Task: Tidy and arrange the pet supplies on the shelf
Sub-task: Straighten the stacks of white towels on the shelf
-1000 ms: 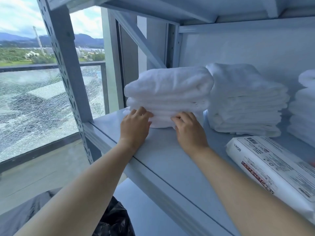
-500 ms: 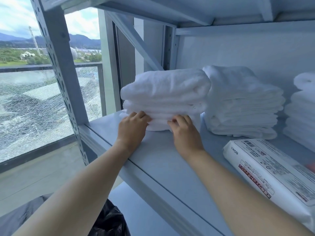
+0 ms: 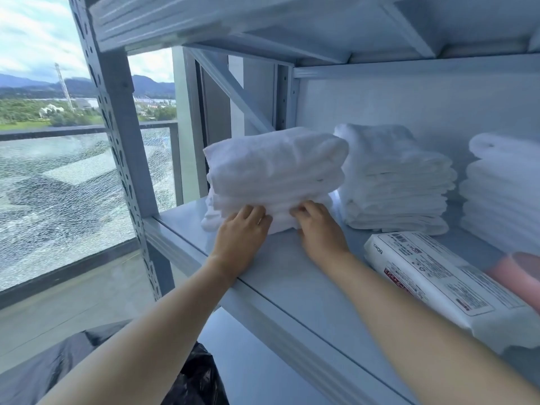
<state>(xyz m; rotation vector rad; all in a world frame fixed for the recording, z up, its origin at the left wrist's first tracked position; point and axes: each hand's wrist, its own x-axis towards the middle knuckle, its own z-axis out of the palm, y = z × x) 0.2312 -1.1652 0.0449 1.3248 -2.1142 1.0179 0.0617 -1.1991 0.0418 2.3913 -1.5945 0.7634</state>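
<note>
Overall, grey metal shelf [image 3: 292, 276] is filling most of the frame, upright post running down the left, cracked glass railing showing at far left. Three white towel stacks are sitting on it: left stack [image 3: 274, 168] at centre, middle stack [image 3: 394, 176] just beside it at right of centre, third stack [image 3: 502, 188] at the right edge. White plastic-wrapped pack [image 3: 444, 285] is lying flat at lower right, in front of the two right-hand stacks, with a blurred pink thing [image 3: 523, 273] touching its far side. Black bag [image 3: 198, 381] is showing at bottom centre, below the shelf. Left hand [image 3: 241, 233] and right hand [image 3: 320, 229] are both pressing flat, fingers curled narrow, against the bottom front edge of the left stack; not clearly gripping it. Step looks like squaring up this stack. Next move is probably calling for an even two-handed push or tuck of the drooping lower-left layer, without toppling the leaning top.
</note>
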